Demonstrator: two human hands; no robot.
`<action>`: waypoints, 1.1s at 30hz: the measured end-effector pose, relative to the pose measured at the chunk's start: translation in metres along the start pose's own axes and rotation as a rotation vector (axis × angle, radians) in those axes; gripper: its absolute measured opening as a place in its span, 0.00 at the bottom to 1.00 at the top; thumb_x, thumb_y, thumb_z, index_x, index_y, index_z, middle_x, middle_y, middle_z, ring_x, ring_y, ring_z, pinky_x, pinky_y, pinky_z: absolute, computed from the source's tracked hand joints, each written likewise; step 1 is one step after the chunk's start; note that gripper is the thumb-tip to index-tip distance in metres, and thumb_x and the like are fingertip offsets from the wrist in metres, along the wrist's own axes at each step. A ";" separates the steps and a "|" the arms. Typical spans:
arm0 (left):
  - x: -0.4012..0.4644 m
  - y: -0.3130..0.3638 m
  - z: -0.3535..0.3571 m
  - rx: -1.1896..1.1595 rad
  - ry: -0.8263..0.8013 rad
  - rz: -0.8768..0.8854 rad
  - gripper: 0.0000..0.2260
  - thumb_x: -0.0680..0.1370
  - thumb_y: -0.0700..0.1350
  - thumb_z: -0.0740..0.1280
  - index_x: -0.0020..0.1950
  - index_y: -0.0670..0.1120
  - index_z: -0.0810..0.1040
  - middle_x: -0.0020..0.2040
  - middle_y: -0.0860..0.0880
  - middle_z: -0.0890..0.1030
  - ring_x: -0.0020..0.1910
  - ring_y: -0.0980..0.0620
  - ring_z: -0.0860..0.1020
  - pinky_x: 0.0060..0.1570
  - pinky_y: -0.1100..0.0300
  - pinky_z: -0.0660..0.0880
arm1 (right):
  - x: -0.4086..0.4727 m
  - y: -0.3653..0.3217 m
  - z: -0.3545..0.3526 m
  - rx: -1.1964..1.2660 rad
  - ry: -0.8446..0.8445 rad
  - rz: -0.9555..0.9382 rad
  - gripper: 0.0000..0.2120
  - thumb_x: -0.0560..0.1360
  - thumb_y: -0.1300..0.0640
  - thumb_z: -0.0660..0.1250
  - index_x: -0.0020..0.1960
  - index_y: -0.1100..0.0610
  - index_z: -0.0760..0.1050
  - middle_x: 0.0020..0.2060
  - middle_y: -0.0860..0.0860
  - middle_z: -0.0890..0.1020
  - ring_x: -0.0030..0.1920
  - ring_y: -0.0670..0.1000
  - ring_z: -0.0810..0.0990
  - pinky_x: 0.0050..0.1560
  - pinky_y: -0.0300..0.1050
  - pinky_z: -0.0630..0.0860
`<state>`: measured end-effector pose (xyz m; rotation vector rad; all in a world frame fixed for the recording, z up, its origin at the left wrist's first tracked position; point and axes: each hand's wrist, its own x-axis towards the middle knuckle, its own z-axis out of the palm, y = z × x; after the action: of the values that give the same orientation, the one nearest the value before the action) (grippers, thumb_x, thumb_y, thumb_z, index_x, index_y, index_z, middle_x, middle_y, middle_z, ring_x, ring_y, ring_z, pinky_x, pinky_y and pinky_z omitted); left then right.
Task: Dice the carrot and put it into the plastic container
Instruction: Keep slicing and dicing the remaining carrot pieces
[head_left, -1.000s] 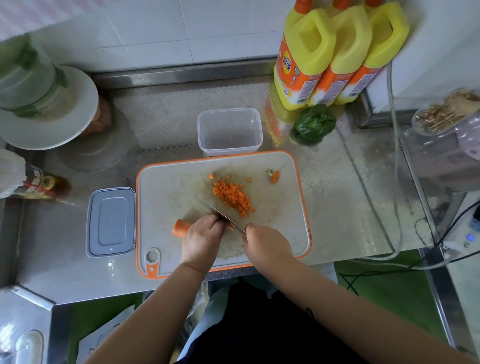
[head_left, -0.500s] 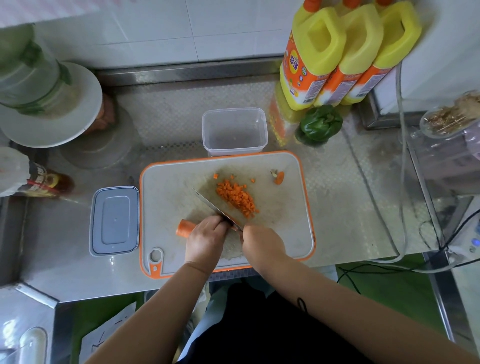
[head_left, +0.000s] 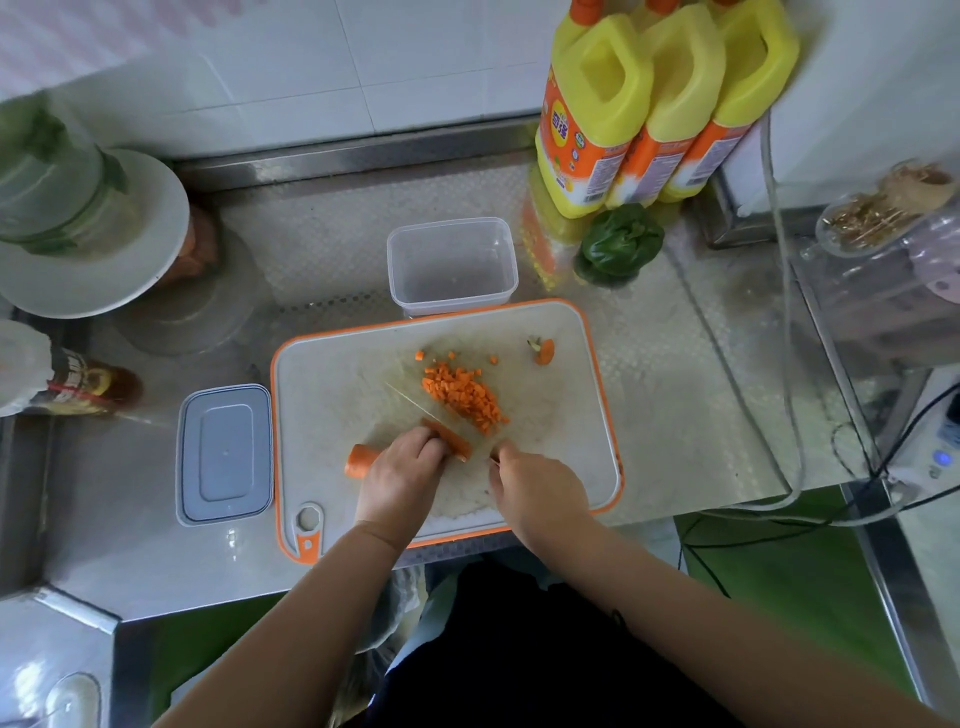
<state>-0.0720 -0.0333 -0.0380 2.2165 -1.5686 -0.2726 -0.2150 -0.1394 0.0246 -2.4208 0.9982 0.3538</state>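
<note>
While dicing is partway done, head view: left hand (head_left: 400, 475) presses down on the carrot (head_left: 363, 460) at the board's (head_left: 332, 395) 7 o'clock | right hand (head_left: 535, 486) grips the knife (head_left: 415, 405), blade across a carrot strip (head_left: 452, 439) | diced pile (head_left: 462, 395) mid-board | container (head_left: 452, 267) at 12 o'clock, empty | remaining: finish dicing, transfer

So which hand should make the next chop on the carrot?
The right hand: it grips the knife, whose blade lies against the carrot. The left hand rests on the carrot, holding it down.
</note>
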 end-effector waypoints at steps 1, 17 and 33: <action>0.002 0.000 -0.001 0.008 -0.009 -0.003 0.04 0.73 0.38 0.73 0.46 0.44 0.81 0.45 0.48 0.78 0.42 0.47 0.77 0.35 0.51 0.77 | -0.001 0.001 -0.001 0.018 0.009 0.017 0.12 0.82 0.51 0.52 0.56 0.57 0.71 0.42 0.55 0.82 0.43 0.58 0.81 0.36 0.47 0.66; 0.035 0.001 -0.023 0.215 -0.231 -0.029 0.08 0.72 0.49 0.74 0.44 0.47 0.81 0.41 0.50 0.80 0.44 0.46 0.78 0.48 0.52 0.74 | 0.009 0.019 -0.022 0.128 0.057 0.084 0.13 0.82 0.49 0.54 0.58 0.54 0.71 0.33 0.50 0.77 0.37 0.56 0.79 0.33 0.46 0.67; 0.018 0.019 -0.007 -0.052 -0.036 -0.322 0.02 0.73 0.39 0.72 0.43 0.42 0.80 0.42 0.48 0.77 0.45 0.44 0.76 0.38 0.55 0.73 | 0.014 -0.001 -0.015 -0.031 -0.025 -0.009 0.13 0.82 0.51 0.53 0.57 0.58 0.71 0.42 0.55 0.80 0.42 0.58 0.80 0.35 0.47 0.68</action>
<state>-0.0789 -0.0541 -0.0219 2.4284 -1.2010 -0.4422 -0.2036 -0.1555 0.0320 -2.4417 0.9771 0.3979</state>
